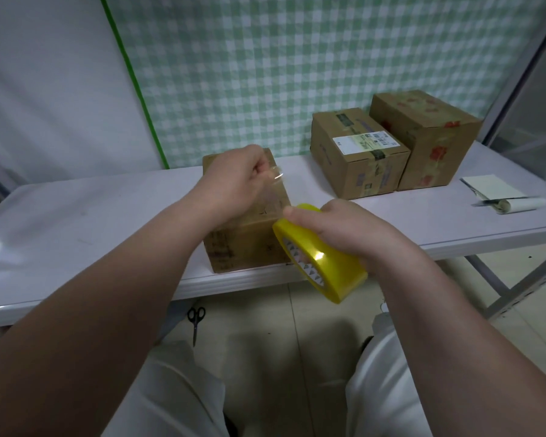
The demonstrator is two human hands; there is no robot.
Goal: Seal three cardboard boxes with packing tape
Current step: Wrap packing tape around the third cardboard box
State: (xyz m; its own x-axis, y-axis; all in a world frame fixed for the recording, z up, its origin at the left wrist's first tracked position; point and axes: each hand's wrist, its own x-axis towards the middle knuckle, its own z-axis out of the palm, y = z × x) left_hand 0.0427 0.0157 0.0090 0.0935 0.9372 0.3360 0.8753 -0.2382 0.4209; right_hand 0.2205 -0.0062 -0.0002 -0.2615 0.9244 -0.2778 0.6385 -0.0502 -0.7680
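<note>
A small cardboard box [246,244] stands at the front edge of the white table [92,209]. My right hand [344,228] grips a yellow roll of packing tape [322,260] just right of that box, over the table's edge. My left hand [234,181] pinches the free end of the clear tape strip [276,187] above the box's top; the strip runs from the roll up to my fingers. Two more cardboard boxes stand at the back right: one with a white label [356,152] and a taller one with red prints [429,137].
Scissors [196,320] lie on the tiled floor under the table's front edge. A paper pad and a small paper roll [505,193] sit at the table's right end. A green checked cloth hangs behind. Metal table legs stand at the right.
</note>
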